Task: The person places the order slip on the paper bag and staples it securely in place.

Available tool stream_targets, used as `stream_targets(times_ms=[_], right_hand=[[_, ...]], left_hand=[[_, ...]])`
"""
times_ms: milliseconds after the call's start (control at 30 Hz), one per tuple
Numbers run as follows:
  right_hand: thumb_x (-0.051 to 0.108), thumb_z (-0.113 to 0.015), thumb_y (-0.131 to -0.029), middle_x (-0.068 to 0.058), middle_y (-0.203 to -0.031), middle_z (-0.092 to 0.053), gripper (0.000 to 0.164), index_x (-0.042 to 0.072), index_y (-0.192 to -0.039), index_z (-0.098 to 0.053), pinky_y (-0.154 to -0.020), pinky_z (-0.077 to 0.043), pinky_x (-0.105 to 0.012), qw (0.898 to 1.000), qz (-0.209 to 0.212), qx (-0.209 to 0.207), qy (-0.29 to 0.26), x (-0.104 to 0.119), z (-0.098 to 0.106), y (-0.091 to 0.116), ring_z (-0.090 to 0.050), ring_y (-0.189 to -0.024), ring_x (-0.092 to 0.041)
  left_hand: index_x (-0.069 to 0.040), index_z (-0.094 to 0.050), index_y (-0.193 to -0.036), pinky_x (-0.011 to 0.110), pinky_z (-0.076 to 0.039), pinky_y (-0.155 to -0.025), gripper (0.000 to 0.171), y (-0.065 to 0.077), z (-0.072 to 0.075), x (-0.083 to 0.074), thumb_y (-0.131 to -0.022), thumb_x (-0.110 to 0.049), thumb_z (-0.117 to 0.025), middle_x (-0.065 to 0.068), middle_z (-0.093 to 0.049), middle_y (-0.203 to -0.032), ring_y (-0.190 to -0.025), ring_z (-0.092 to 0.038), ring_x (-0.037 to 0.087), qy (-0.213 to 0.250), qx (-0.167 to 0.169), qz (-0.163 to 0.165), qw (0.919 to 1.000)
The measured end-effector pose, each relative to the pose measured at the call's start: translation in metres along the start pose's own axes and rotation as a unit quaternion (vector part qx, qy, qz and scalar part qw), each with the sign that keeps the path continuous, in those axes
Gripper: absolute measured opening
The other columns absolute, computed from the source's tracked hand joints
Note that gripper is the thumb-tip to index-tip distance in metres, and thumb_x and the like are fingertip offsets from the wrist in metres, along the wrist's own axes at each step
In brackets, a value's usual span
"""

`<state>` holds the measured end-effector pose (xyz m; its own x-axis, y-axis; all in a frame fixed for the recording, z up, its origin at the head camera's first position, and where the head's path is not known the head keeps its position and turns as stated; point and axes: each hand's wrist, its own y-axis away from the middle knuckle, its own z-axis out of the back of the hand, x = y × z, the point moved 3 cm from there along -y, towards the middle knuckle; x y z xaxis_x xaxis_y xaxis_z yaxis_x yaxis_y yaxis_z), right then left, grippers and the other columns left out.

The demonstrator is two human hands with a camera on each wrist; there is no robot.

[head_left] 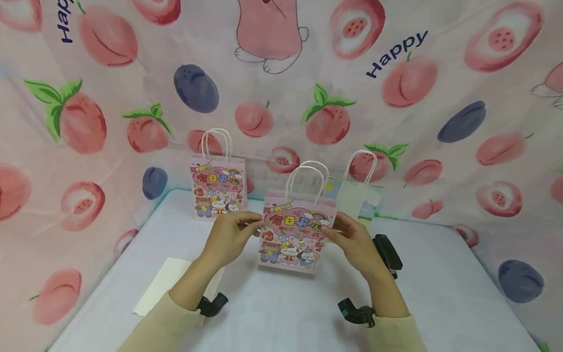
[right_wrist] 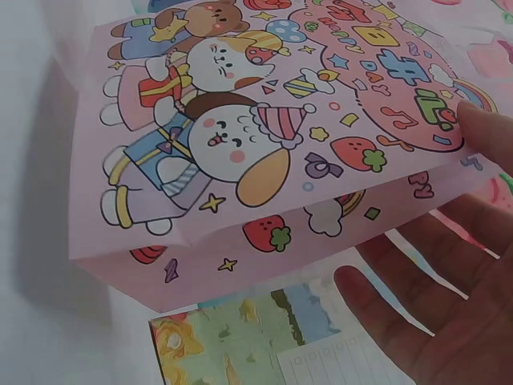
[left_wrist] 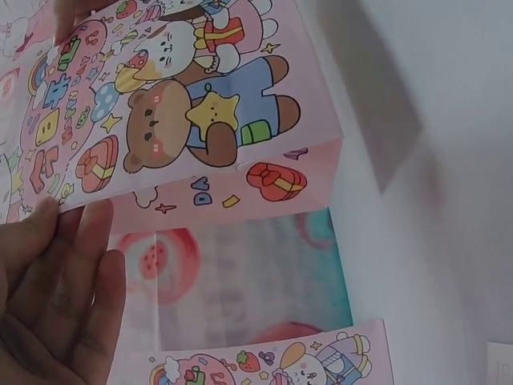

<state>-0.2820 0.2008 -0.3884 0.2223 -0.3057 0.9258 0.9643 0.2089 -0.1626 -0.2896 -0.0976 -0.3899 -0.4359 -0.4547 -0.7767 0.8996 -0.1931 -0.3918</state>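
Both hands hold a pink paper gift bag (head_left: 288, 249) with cartoon animals and two white handles in front of the body. On its left edge, my left hand (head_left: 230, 238) pinches the paper between thumb and fingers. My right hand (head_left: 355, 243) grips the opposite side, its thumb (right_wrist: 489, 136) on the printed front and the other fingers spread along the side panel. Held upright and slightly turned, the bag is close over the white table, its shadow falling below. The left wrist view shows the bag's bear print (left_wrist: 160, 124) and side panel.
A matching pink bag (head_left: 218, 188) stands at the back left. Behind the right hand is another bag (head_left: 352, 198) with a pale front and white handles. A black stapler (head_left: 388, 253) lies to the right, a cream sheet of paper (head_left: 160, 283) under the left forearm. Fruit-printed cloth (head_left: 272, 88) encloses the table.
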Motion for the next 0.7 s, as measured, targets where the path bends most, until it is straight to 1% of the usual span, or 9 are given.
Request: stream_targets(times_ms=[133,300,467,567,700], right_hand=[[0.027,-0.064,-0.104,-0.014,-0.135,-0.068,0.044,0.011,-0.145,-0.058,-0.098,-0.055,-0.024,1.0,0.002,0.008,0.011,-0.001,0.001,0.0,-0.067,-0.119,-0.023],[0.027,-0.065,-0.104,-0.012,-0.134,-0.069,0.042,0.012,-0.143,-0.059,-0.098,-0.055,-0.023,0.999,0.01,0.028,0.014,-0.003,0.002,0.002,-0.068,-0.118,-0.017],[0.025,-0.066,-0.103,-0.012,-0.133,-0.069,0.042,0.012,-0.142,-0.06,-0.099,-0.056,-0.026,0.999,0.012,0.046,0.022,-0.006,0.005,0.002,-0.069,-0.117,-0.018],[0.026,-0.067,-0.102,-0.012,-0.132,-0.069,0.041,0.013,-0.141,-0.06,-0.099,-0.056,-0.027,0.998,0.003,0.056,0.027,-0.008,0.005,0.001,-0.07,-0.117,-0.021],[0.022,-0.068,-0.101,-0.015,-0.132,-0.068,0.041,0.009,-0.139,-0.061,-0.098,-0.057,-0.028,0.997,0.001,0.077,0.023,-0.009,0.005,0.0,-0.069,-0.117,-0.028]], left_hand=[[-0.016,-0.08,-0.108,0.029,-0.057,-0.072,0.014,-0.001,0.002,0.002,-0.099,-0.023,-0.071,-0.004,-0.081,-0.095,-0.077,-0.074,0.004,-0.001,0.021,0.004,0.9998],[-0.017,-0.079,-0.108,0.037,-0.059,-0.08,0.014,-0.001,0.002,0.005,-0.098,-0.024,-0.072,-0.005,-0.08,-0.098,-0.078,-0.074,0.003,0.002,0.062,0.017,0.9979],[-0.017,-0.078,-0.108,0.04,-0.061,-0.085,0.012,-0.002,0.001,0.009,-0.099,-0.022,-0.072,-0.005,-0.08,-0.098,-0.083,-0.075,0.006,0.006,0.106,0.017,0.9942],[-0.017,-0.077,-0.106,0.039,-0.061,-0.086,0.01,-0.002,0.001,0.011,-0.099,-0.021,-0.071,-0.006,-0.079,-0.096,-0.085,-0.075,0.008,0.003,0.124,0.009,0.9923],[-0.019,-0.077,-0.105,0.036,-0.061,-0.086,0.008,-0.001,0.004,0.012,-0.1,-0.022,-0.071,-0.008,-0.078,-0.093,-0.086,-0.073,0.006,-0.008,0.143,0.002,0.9897]])
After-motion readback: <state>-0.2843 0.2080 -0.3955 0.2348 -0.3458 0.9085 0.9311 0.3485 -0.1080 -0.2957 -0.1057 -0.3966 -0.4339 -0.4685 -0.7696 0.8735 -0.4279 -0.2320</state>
